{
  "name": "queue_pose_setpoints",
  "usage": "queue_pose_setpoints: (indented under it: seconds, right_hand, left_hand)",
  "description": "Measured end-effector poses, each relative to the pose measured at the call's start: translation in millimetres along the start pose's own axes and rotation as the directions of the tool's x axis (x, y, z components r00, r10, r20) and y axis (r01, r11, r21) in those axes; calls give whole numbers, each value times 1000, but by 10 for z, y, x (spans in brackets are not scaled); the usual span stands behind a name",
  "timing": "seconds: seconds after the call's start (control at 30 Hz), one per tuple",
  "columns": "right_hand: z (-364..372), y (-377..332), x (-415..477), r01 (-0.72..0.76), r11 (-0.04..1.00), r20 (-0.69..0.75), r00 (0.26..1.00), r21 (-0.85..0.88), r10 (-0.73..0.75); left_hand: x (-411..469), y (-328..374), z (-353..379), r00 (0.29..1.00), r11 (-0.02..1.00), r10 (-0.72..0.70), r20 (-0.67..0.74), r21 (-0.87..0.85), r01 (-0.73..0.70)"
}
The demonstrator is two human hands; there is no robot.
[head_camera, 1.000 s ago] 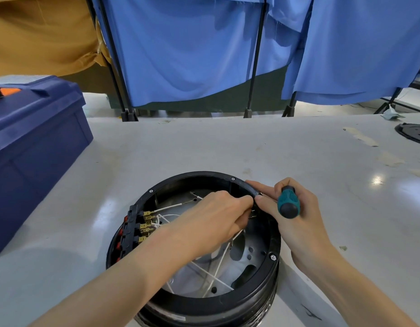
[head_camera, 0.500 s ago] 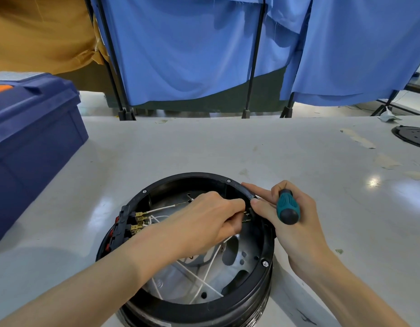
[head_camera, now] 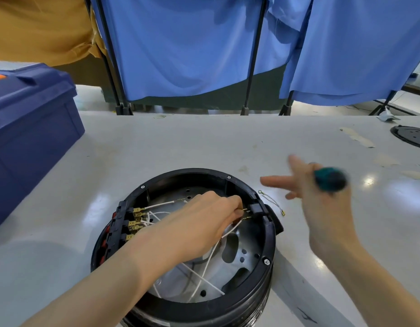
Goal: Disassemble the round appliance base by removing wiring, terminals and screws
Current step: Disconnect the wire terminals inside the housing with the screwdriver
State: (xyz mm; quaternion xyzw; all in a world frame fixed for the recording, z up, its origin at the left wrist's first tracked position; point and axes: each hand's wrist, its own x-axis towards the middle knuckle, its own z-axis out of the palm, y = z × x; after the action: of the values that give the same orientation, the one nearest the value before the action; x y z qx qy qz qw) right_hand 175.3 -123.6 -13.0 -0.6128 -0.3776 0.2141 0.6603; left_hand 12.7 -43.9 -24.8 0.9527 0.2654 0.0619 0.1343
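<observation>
The round black appliance base (head_camera: 256, 282) sits open on the table in front of me, with white wires (head_camera: 204, 267) and brass terminals (head_camera: 136, 217) inside. My left hand (head_camera: 199, 223) reaches into it and pinches the terminals by the black socket (head_camera: 257, 208) on the right rim. My right hand (head_camera: 322, 204), blurred, hovers over the table to the right of the base. It keeps a teal-handled screwdriver (head_camera: 330, 179) against the palm while its fingers spread out. A thin loose wire (head_camera: 271, 202) with ring ends lies on the table beside the rim.
A dark blue toolbox (head_camera: 32, 128) stands at the left on the white table (head_camera: 204, 142). A black round plate (head_camera: 412, 138) lies at the far right edge. Blue cloths on black stands hang behind the table. Tape scraps (head_camera: 356, 138) stick to the table's right side.
My right hand has pulled away from the rim to the right with its fingers spread. A thin loose wire now lies on the table by the rim. My left hand stays at the socket.
</observation>
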Motion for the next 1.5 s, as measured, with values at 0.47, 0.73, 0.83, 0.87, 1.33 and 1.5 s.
queue_pose_setpoints:
  seconds: [0.47,0.73,0.83,0.87,1.33,1.5]
  right_hand:
    - [-23,-98,-35,73,990,150,985,118,-90]
    - [-50,-110,-281,190,958,87,981,-217,-175]
    - [-27,-91,-407,97,876,239,971,-472,21]
    - [-21,-79,-402,95,846,271,961,-524,59]
    - [51,-101,186,141,949,354,935,-281,-33]
    - [-131,-156,42,150,905,381,924,-399,15]
  left_hand:
    - [19,23,4,1000,998,-21,-17,-55,20]
    - [64,-99,-278,950,988,-134,-282,-114,105]
    - [163,-185,-281,962,982,-94,-257,138,132]
    - [194,-189,-276,976,975,-90,-197,182,127]
    - [-166,-241,-550,924,856,-341,-175,349,382]
    - [-352,-151,-645,884,819,-455,-108,339,463]
